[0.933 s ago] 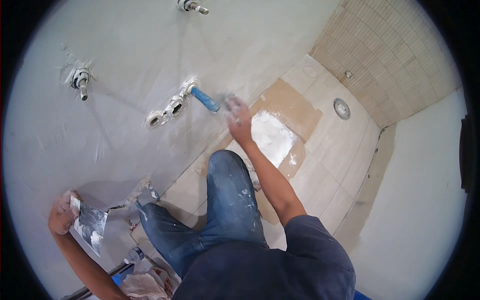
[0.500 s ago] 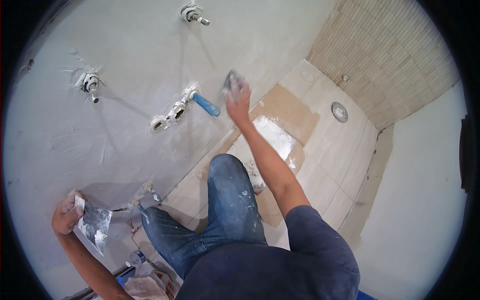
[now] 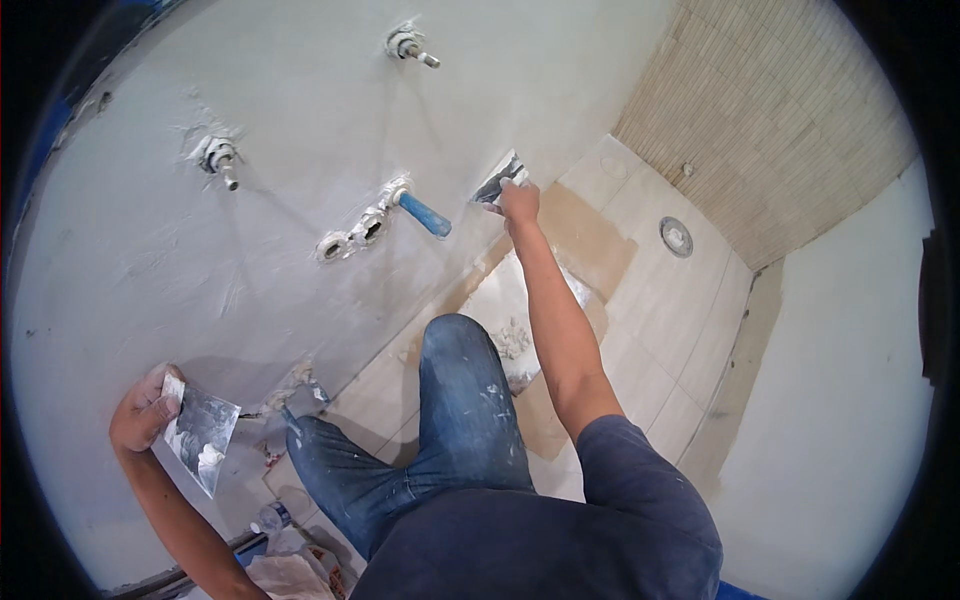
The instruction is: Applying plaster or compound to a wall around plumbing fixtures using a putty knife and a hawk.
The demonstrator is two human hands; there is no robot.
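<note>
At the lower left, my left hand (image 3: pixel 143 412) is closed on one edge of a shiny, flat metal scraper blade (image 3: pixel 200 440). A lump of white plaster (image 3: pixel 209 459) sits near that blade's lower corner. My right arm reaches forward, and my right hand (image 3: pixel 519 203) grips a second metal scraper (image 3: pixel 497 182), its blade at the grey plastered wall (image 3: pixel 290 110). To the left of this scraper, a blue pipe stub (image 3: pixel 425 215) sticks out of the wall beside two plaster-rimmed round holes (image 3: pixel 352 238).
Two valve stems (image 3: pixel 412 46) (image 3: pixel 217 160) project from the wall. A white, plaster-smeared board (image 3: pixel 510 320) lies on brown cardboard (image 3: pixel 585 235) over the floor tiles. A round drain (image 3: pixel 676 237) is set at the right. Bags and a bottle (image 3: pixel 272 516) crowd the lower left.
My right hand and its scraper have moved right and slightly down along the wall, and the blade now shows clearly. My left hand still holds its blade. The view has shifted slightly.
</note>
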